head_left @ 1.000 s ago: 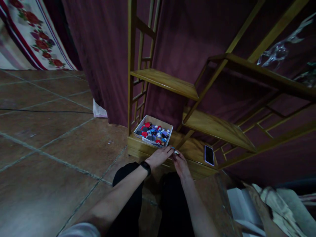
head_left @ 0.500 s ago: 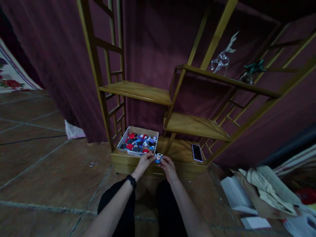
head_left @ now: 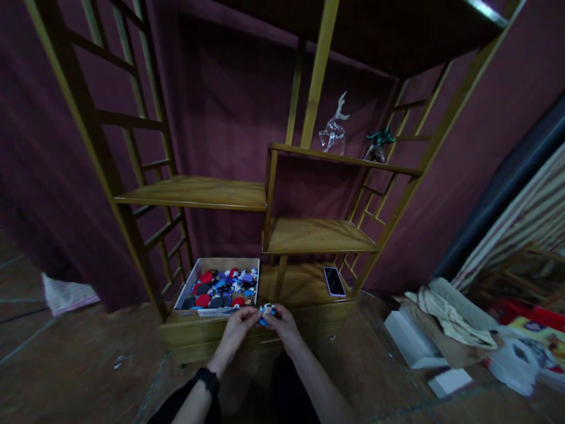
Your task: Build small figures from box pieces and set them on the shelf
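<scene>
pinching a small blue-and-pale figure (head_left: 266, 311) near the front edge of a wooden shelf unit (head_left: 203, 191), with left hand (head_left: 241, 323) and right hand (head_left: 284, 328) clamped on it by the fingertips. wearing a dark wristband (head_left: 209, 380) on the left. facing a shallow white box (head_left: 227, 262) of red, black and blue pieces (head_left: 223, 288) just to the left, a phone (head_left: 334, 281) flat to the right, and a clear figurine (head_left: 334, 134) on a higher shelf (head_left: 348, 159).

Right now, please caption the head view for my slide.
Left hand and right hand hold a colourful trinket before a display shelf.
</scene>
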### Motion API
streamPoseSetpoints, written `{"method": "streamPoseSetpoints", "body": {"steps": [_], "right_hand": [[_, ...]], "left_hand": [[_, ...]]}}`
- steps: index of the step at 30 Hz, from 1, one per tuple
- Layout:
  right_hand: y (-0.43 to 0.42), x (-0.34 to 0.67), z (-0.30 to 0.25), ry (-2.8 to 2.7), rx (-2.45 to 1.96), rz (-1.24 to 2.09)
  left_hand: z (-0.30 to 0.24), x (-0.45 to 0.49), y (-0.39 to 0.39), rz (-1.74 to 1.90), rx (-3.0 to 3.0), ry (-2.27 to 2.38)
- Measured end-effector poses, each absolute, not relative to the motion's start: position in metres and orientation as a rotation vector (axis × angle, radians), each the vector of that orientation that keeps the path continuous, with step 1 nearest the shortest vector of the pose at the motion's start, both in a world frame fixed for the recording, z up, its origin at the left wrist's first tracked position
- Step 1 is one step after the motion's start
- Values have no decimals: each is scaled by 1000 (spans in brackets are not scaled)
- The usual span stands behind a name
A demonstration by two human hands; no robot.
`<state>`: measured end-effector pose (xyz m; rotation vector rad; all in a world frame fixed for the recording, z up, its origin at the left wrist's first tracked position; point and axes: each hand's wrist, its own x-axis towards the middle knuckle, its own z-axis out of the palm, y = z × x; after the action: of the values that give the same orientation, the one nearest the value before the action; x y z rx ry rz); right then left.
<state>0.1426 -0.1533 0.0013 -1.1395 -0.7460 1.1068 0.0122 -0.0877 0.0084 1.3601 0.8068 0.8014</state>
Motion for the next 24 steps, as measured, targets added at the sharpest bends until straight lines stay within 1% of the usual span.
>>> {"method": "streamPoseSetpoints", "body": {"steps": [10, 16, 19, 24], "right_hand": [[-158, 145, 1, -707, -1144, 1092], [-165, 147, 8, -724, -1139, 1029], [-168, 150, 12, -762, -1145, 963], [-173, 160, 45, -926, -1136, 860]], "left_hand": [[15, 8, -83, 743, 1150, 772], [26, -9, -60, 977, 786, 763], [24, -22, -52, 1032, 653, 798], [18, -37, -44, 1098, 520, 787]]}}
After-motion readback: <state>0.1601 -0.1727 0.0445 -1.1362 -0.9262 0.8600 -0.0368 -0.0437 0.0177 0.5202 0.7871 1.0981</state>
